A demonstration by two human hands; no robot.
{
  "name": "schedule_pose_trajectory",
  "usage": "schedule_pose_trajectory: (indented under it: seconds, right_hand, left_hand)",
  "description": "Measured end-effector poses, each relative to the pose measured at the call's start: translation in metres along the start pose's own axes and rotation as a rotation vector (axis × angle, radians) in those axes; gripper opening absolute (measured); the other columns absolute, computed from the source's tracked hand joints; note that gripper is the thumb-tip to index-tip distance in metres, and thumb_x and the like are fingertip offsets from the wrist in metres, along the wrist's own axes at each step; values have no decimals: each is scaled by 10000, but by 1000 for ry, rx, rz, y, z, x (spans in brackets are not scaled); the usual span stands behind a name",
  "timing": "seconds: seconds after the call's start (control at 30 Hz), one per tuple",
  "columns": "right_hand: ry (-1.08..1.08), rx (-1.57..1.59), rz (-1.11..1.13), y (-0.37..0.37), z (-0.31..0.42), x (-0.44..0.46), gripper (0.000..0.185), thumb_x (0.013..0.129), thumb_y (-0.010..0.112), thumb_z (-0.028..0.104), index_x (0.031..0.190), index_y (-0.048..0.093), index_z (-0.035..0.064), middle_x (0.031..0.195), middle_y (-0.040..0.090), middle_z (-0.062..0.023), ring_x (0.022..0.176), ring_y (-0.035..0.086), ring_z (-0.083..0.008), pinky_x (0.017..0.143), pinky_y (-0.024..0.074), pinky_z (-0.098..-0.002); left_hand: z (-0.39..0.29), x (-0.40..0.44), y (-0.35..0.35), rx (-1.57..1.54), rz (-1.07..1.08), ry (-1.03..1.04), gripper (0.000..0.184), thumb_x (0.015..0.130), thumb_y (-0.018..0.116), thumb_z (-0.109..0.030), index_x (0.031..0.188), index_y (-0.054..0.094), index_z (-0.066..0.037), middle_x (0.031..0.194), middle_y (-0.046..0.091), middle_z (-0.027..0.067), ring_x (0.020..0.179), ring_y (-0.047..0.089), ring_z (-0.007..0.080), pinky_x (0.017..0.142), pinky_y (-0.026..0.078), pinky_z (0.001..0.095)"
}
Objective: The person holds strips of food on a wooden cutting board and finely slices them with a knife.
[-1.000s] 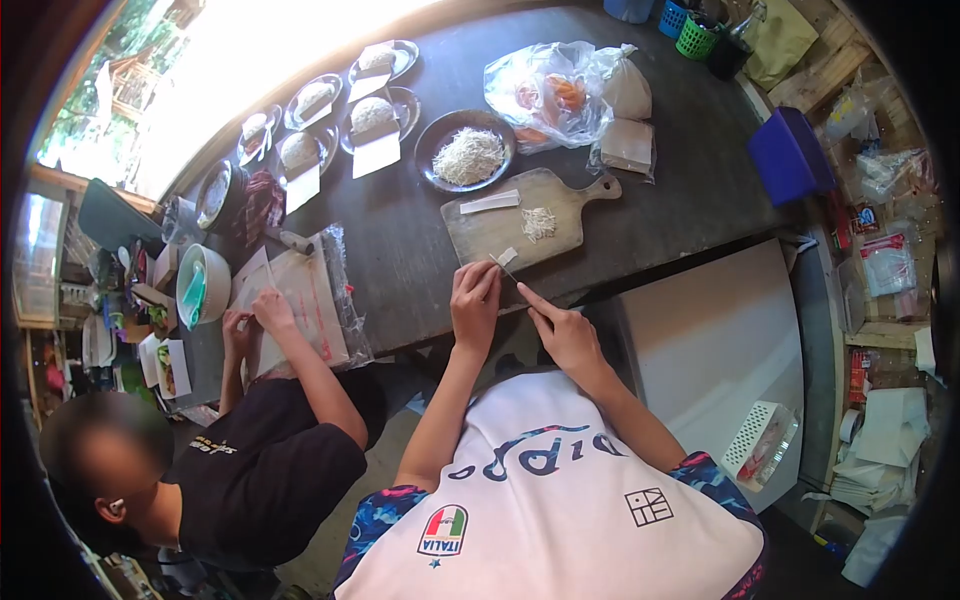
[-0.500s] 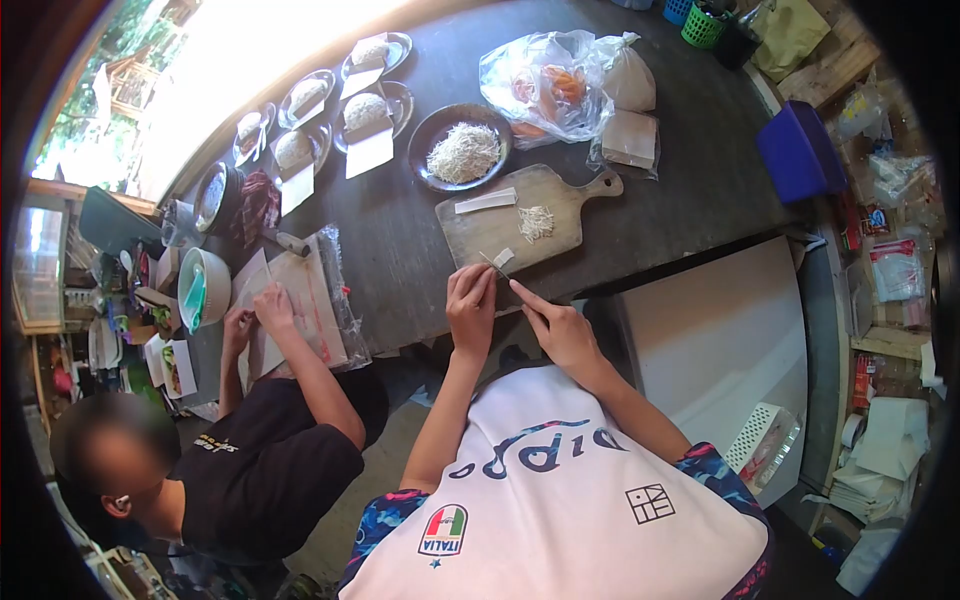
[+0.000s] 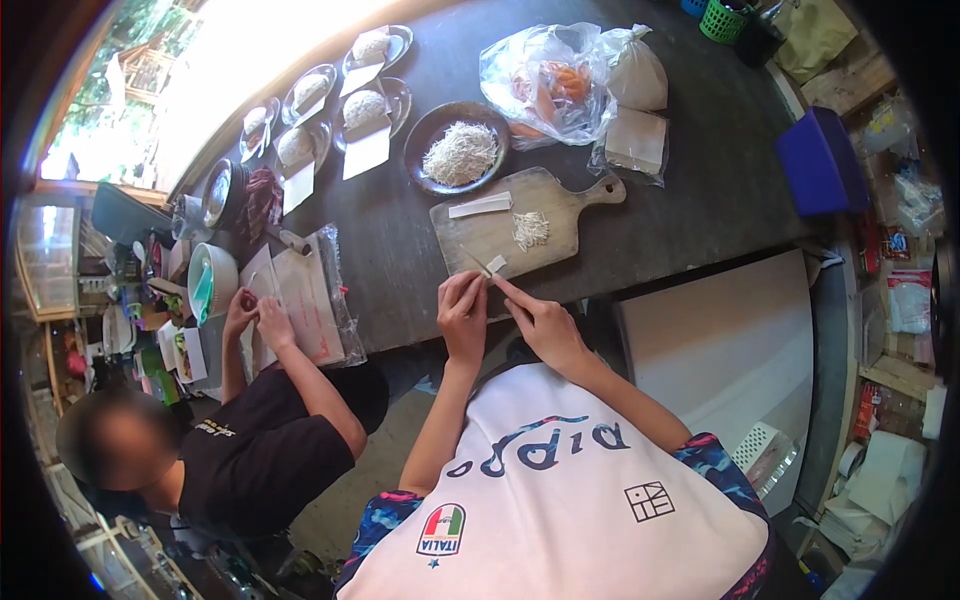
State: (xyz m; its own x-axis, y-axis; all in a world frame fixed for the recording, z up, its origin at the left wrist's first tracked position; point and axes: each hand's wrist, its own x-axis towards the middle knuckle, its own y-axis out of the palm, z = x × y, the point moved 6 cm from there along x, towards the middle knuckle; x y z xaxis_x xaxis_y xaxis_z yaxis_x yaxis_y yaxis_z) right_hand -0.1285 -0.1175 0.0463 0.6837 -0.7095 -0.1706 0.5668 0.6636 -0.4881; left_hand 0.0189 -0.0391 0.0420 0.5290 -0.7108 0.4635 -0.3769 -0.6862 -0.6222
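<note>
Gripping a knife (image 3: pixel 475 261) in the right hand (image 3: pixel 543 325), with the forefinger stretched along it and the handle hidden. Bunching the left hand (image 3: pixel 463 315) beside it, fingertips pressed together at the near edge of a wooden chopping board (image 3: pixel 478 236); cannot tell whether pinching anything. Showing on the board, by the blade, a small white piece (image 3: pixel 497 264); past that, a little heap of slivers (image 3: pixel 531 231) and a long white strip (image 3: pixel 480 205). Off left, showing a co-worker's hands (image 3: pixel 274 322) close together over flat sheets (image 3: pixel 308 290), near a white tub (image 3: pixel 228 264) holding something turquoise. Beyond the board, showing a dark bowl (image 3: pixel 417 162) heaped with pale shreds (image 3: pixel 460 152); to its right, a clear-wrapped packet (image 3: pixel 635 140), a plastic bag (image 3: pixel 545 80) of orange things and a tied pale bag (image 3: pixel 637 75). Farther left, showing five plates (image 3: pixel 400 105) bearing whitish mounds (image 3: pixel 364 108), mostly fronted by white cards (image 3: pixel 367 152).
</note>
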Motion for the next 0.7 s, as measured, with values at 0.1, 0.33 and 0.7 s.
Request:
schedule_pose_trajectory:
  seconds: [0.1,0.33,0.7]
  right_hand:
    - [-1,30,3,-8,-7,-3,497,1108,603,283,1593,546,379,941,738,-269,940,723,-468,798,588,-514]
    - [-20,-56,158,-18,-11,-10,517,1106,598,298,1605,518,406,923,752,-248,877,739,-464,774,602,-563]
    - [52,9,122,-41,-7,-9,511,1102,623,226,1595,559,343,963,752,-252,855,742,-434,785,566,-475]
  left_hand:
    - [2,-3,-1,-13,-37,-99,170,909,817,-9,1079,821,-19,1134,761,93,1079,715,296,945,587,413]
    - [-4,-2,-7,61,-34,-73,176,910,833,-18,1085,828,-28,1170,760,89,1092,722,280,950,597,394]
    - [13,6,-25,108,-154,-189,194,930,816,-9,1122,831,-32,1199,754,107,1091,729,263,923,605,381]
